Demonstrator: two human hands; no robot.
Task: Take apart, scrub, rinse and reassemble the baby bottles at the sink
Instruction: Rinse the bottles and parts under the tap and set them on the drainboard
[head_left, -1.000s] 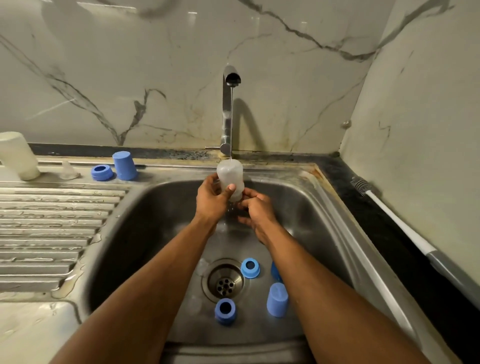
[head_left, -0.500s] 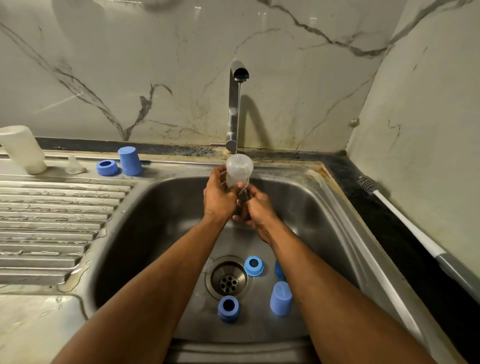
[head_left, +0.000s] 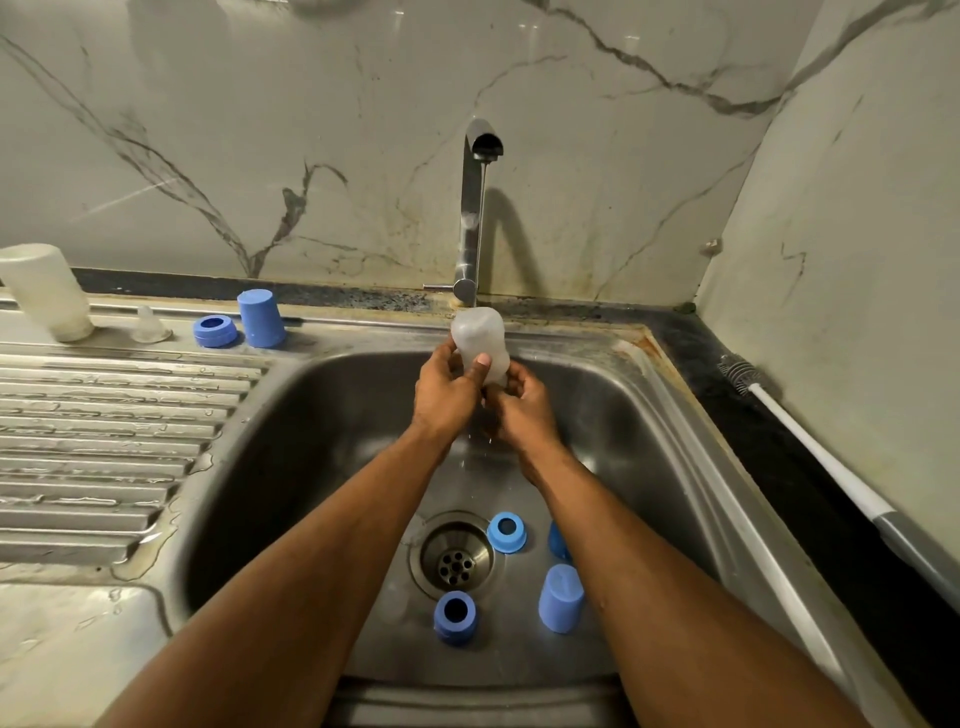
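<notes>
Clear bottle body (head_left: 479, 340) held bottom-up under the tap (head_left: 471, 218), above the sink basin (head_left: 322, 415), thin stream running onto it. Left hand (head_left: 447, 397) wrapped round its lower half, thumb pressed flat on the front, fingers curled behind. Right hand (head_left: 522, 410) close against the bottle's mouth end, fingers bent inward; whether pinching the rim or rubbing inside, cannot tell.

Risks, as judged from here: wet smooth plastic slipping out of the grip and dropping among the loose parts below; a small piece nudged toward the drain (head_left: 456, 558); splash carrying over the rim onto the desk (head_left: 67, 654), already wet; mismatched rings and caps at reassembly, all being the same blue.

Count: two bottle bodies, one in hand, one upended on the drainboard (head_left: 44, 291). Blue caps, two clearly: one on the drainboard (head_left: 261, 318), one in the basin (head_left: 561, 597). Blue rings, three: (head_left: 214, 330), (head_left: 506, 531), (head_left: 455, 617). One more blue piece (head_left: 557, 540), half hidden by the right forearm, kind unclear. One clear teat (head_left: 149, 326). One bottle brush (head_left: 810, 447) along the right edge.
</notes>
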